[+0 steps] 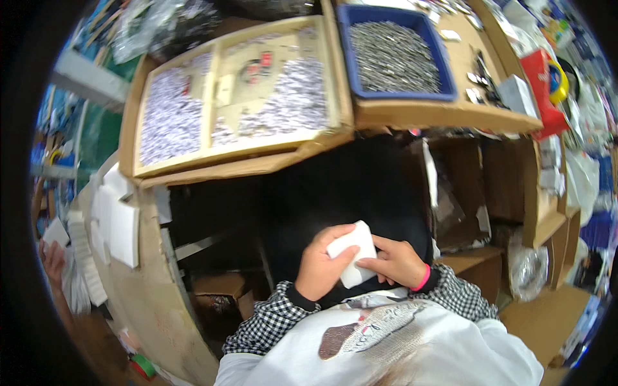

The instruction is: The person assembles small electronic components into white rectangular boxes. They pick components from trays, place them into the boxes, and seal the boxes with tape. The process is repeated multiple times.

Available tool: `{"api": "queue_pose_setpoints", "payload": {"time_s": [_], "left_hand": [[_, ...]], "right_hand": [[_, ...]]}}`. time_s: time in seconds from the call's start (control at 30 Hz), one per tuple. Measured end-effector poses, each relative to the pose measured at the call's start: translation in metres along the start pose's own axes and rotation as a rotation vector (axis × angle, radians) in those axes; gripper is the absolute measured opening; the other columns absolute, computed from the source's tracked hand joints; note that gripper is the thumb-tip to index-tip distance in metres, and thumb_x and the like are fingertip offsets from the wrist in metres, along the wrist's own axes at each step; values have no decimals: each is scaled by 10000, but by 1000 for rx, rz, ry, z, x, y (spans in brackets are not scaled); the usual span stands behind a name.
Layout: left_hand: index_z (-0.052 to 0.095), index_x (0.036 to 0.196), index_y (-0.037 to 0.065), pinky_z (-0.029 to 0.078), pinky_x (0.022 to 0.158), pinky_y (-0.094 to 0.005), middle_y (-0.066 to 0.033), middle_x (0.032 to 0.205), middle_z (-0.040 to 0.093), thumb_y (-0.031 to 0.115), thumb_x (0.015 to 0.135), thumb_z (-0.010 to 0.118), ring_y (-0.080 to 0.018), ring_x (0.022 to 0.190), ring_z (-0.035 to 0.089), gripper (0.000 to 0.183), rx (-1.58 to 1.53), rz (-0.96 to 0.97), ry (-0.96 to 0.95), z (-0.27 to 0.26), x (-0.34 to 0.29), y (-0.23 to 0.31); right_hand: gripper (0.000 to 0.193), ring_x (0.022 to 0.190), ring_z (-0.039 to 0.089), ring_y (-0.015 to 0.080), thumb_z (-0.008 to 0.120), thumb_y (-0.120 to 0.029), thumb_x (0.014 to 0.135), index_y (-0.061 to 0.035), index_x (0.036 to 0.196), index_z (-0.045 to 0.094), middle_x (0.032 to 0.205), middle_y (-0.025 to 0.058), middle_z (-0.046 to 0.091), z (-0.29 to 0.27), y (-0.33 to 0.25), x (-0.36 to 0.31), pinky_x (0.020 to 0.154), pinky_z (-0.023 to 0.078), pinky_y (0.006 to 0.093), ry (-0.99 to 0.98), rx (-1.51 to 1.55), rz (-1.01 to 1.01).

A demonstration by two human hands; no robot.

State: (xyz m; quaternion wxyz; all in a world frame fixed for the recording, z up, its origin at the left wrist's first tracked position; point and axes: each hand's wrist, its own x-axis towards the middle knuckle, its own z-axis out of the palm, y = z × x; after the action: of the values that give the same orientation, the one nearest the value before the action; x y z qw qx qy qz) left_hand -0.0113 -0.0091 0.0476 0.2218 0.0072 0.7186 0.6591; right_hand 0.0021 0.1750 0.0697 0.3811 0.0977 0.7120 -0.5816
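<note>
Between my two hands is a small white box (356,251), tilted, held just above my lap. My left hand (324,260) grips its left side, with the thumb lying across the front face. On the opposite side my right hand (398,261) pinches the edge with thumb and fingers; a pink band circles that wrist. Both forearms wear black-and-white checked sleeves. What the box contains, if anything, cannot be seen.
Ahead stands a divided wooden tray (212,106) heaped with small whitish pieces. Beside it a blue bin (450,87) holds many small metal parts. White boxes (123,233) are stacked at left, near another person's hand (54,265). Open cardboard boxes (473,260) sit at right.
</note>
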Motion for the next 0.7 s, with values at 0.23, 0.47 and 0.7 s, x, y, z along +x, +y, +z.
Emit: {"api": "queue_pose_setpoints", "payload": {"time_s": [0.23, 0.47, 0.7], "left_hand": [[597, 1131, 21, 449, 858, -273, -100, 1068, 598, 50, 836, 640, -176, 997, 566, 300, -131, 131, -69, -50, 0, 52], [569, 1131, 31, 469, 850, -333, -132, 1075, 606, -20, 787, 641, -260, 994, 588, 355, 564, 623, 859, -159, -57, 120], [505, 1234, 30, 301, 1057, -388, -145, 1352, 453, -24, 802, 611, -296, 1261, 413, 448, 1208, 435, 1464, -241, -91, 137]], "right_hand": [[530, 418, 522, 81, 634, -92, 837, 15, 1316, 436, 555, 34, 591, -7, -29, -3, 411, 397, 189, 50, 54, -27], [285, 425, 514, 59, 589, -56, 862, 0, 1141, 569, 548, -1, 551, -6, -36, 9, 389, 367, 172, 22, -27, -183], [282, 547, 622, 100, 590, -218, 904, -70, 1142, 614, 618, 59, 635, -7, -33, 19, 526, 496, 215, -131, -213, -151]]}}
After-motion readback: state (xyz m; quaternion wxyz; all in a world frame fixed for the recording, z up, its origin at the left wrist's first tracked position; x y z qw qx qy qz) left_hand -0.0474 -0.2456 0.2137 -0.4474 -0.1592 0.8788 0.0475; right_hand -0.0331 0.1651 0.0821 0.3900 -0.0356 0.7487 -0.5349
